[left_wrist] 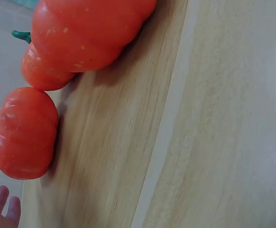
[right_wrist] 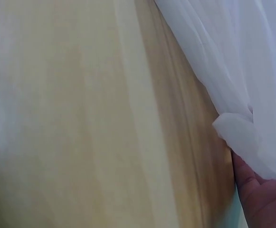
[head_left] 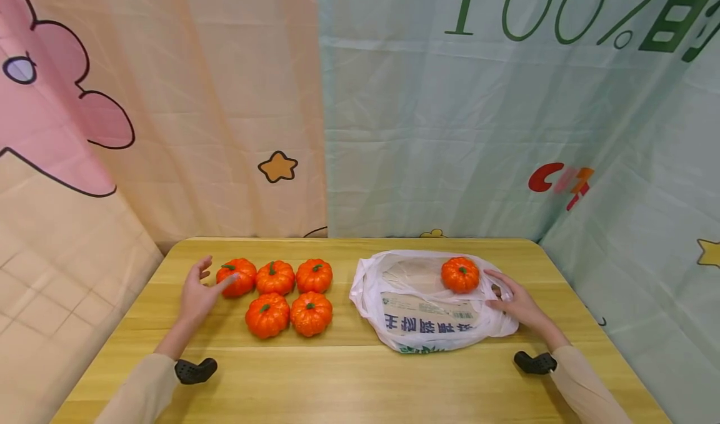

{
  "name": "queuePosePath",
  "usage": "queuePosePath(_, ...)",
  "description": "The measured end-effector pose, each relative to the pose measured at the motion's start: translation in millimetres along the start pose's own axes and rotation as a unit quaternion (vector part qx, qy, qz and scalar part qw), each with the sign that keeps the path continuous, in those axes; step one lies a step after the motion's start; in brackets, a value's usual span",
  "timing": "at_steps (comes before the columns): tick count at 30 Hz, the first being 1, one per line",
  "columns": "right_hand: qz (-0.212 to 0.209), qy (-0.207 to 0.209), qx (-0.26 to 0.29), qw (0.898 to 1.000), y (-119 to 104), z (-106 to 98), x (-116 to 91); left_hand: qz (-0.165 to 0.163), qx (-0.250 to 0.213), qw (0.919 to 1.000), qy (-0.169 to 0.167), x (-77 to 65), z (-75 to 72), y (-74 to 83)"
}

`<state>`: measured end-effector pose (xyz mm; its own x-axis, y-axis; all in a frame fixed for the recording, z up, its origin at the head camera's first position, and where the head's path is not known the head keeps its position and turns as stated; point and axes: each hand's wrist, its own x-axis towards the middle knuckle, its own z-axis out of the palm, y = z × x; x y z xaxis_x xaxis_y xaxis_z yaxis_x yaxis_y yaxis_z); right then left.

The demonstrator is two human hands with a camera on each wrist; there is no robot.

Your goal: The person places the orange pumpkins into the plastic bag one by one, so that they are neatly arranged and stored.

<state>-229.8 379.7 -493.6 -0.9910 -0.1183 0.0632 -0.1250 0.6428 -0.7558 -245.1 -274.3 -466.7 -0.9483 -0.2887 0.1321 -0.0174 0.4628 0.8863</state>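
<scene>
On the left half of the table, several small orange pumpkins with green stems sit in two rows. Beside the back-left pumpkin, my left hand is spread, its thumb overlapping that pumpkin in the head view. The left wrist view shows its fingertips apart from the nearest pumpkin. My right hand holds the right rim of a white plastic bag, and a fold of the bag covers part of its fingers. Another pumpkin lies at the bag's opening, close to the right fingertips.
The bag lies on a light wooden table, with blue printing showing through its front. Printed curtains hang behind the table and along both sides. Each wrist wears a black device.
</scene>
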Motion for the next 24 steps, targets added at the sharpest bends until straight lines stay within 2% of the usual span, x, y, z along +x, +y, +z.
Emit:
queuePosePath(5, 0.001, -0.003, 0.010, 1.000, -2.9, 0.9, -0.6, -0.021, 0.006, 0.9986, -0.048, -0.2, 3.2, -1.8)
queuePosePath(8, 0.001, -0.003, 0.006, 1.000, -3.4, 1.4, -0.5, -0.030, -0.002, 0.9977, -0.061, -0.2, 5.4, -2.3)
queuePosePath(16, 0.006, -0.001, 0.010, 1.000, 1.2, 2.6, 1.6, -0.034, 0.002, 0.9973, -0.066, 1.1, 10.4, -7.5)
queuePosePath(24, 0.005, -0.005, 0.016, 1.000, 4.1, 0.3, 2.7, -0.030, 0.013, 0.9979, -0.055, 2.8, 13.6, -10.9)
